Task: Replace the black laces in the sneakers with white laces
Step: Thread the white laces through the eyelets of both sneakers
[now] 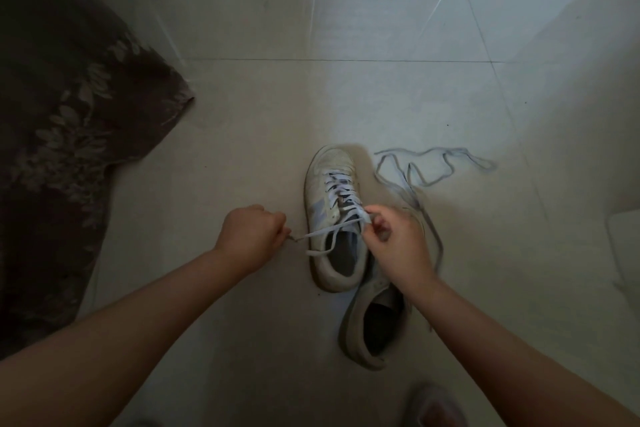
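A: Where's the shoe relative to the hands?
B: Laced sneaker [332, 215] sits on the floor [242, 149] dead ahead, toe pointing away, heel toward the person. Long axis runs near-to-far. Both hands are at the top eyelets, one per side.
A: Grips?
B: Left hand [254, 236] is fisted, pinching one end of the white lace [332, 227], pulled out leftward, taut. Right hand [394, 239] pinches the other end at the right eyelet edge, fingers curled.
A: Nearer hand?
B: Right is touching the shoe; left stands off sideways. My guess: tension goes crosswise to the shoe axis.
A: Other shoe?
B: Second sneaker [374, 319] lies just behind-right, unlaced as far as I can see. Loose lace [433, 163] is right of the toe.
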